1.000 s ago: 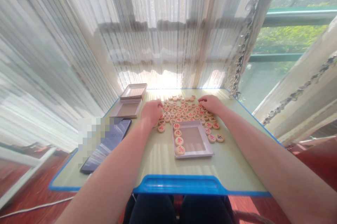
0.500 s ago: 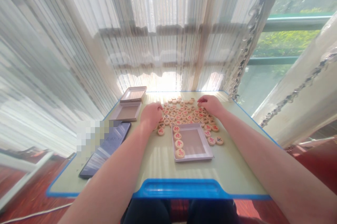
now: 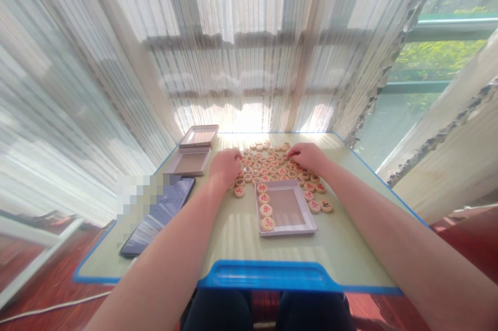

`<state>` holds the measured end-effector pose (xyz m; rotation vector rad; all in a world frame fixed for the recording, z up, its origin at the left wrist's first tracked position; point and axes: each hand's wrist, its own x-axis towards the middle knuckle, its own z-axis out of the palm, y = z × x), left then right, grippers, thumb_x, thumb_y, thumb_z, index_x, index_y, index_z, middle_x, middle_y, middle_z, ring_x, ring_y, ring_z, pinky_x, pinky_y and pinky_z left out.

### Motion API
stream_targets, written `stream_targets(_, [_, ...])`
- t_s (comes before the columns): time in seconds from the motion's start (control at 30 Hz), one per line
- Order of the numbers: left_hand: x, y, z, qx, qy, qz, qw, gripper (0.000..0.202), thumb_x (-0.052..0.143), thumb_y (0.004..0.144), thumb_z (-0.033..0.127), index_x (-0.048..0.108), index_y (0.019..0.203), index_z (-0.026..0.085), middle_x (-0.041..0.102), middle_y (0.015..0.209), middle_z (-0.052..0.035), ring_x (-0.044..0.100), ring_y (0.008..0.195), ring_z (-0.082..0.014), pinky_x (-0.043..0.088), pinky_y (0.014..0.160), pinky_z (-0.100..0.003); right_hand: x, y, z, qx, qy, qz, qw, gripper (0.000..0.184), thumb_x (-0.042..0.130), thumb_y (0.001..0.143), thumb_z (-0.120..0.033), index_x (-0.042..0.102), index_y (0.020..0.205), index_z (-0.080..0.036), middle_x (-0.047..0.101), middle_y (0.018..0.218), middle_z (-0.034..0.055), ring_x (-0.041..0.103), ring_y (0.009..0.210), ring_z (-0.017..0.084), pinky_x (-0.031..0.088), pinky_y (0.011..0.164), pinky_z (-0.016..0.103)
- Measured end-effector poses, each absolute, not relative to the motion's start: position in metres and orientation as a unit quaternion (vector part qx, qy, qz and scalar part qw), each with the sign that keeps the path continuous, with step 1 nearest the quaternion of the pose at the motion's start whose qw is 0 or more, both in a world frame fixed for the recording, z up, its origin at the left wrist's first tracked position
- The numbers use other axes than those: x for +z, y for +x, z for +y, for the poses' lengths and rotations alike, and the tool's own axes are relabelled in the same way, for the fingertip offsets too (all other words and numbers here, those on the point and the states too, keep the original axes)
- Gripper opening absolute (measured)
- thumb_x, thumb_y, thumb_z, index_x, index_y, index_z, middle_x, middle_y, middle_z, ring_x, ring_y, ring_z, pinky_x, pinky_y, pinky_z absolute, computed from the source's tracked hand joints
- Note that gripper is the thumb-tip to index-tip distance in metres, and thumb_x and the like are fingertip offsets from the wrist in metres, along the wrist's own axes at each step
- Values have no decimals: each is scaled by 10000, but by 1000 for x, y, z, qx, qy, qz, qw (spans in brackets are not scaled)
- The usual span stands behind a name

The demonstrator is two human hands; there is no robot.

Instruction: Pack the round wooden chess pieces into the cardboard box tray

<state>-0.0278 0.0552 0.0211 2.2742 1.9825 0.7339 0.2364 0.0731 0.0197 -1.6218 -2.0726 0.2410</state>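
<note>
Many round wooden xiangqi pieces (image 3: 265,171) with red or black characters lie spread across the far half of the table. At their left edge is my left hand (image 3: 226,166), fingers curled inward; whatever they hold, if anything, is hidden. My right hand (image 3: 309,156) reaches in from the right, thumb and fingertips pinched on a piece at the back right of the spread. Nearer me sits a shallow open box (image 3: 288,209). Several red-marked pieces, with a red horse piece (image 3: 267,224) at the front, line its left side.
Two more shallow box parts, one (image 3: 200,135) behind the other (image 3: 189,161), lie at the back left. A phone (image 3: 159,217) rests on the left, partly behind my left forearm. The table (image 3: 229,237) has a blue edge and a blue front ledge (image 3: 268,275). Sheer curtains (image 3: 233,61) hang beyond.
My right hand has shifted a little left, over the pieces. My left hand stays almost where it was, at the left edge. The row in the box is the same.
</note>
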Motion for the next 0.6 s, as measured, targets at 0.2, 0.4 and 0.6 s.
stream_targets(0.2, [21,-28,55,235,729,642,20,336,391,801,192,713,880,243,714,964,-25,628,918,-200,478,822,-278,17,235,73,51,-595,-762,251,250,494,733,-149,726,794,-220,704,871,3,620,817,163,463,797,262])
stream_targets(0.4, [23,-26,54,234,737,634,12,340,386,797,188,713,872,241,714,950,-29,629,905,-200,476,811,-280,13,239,77,25,-619,-739,266,361,473,770,-128,672,1069,-156,637,1176,89,561,1091,217,406,973,341])
stream_targets(0.6, [24,-25,53,228,734,640,14,344,388,800,189,715,891,244,713,962,-27,628,918,-195,474,828,-280,6,241,87,35,-601,-766,225,391,419,843,-178,630,1172,-185,579,1290,49,489,1204,206,328,1066,351])
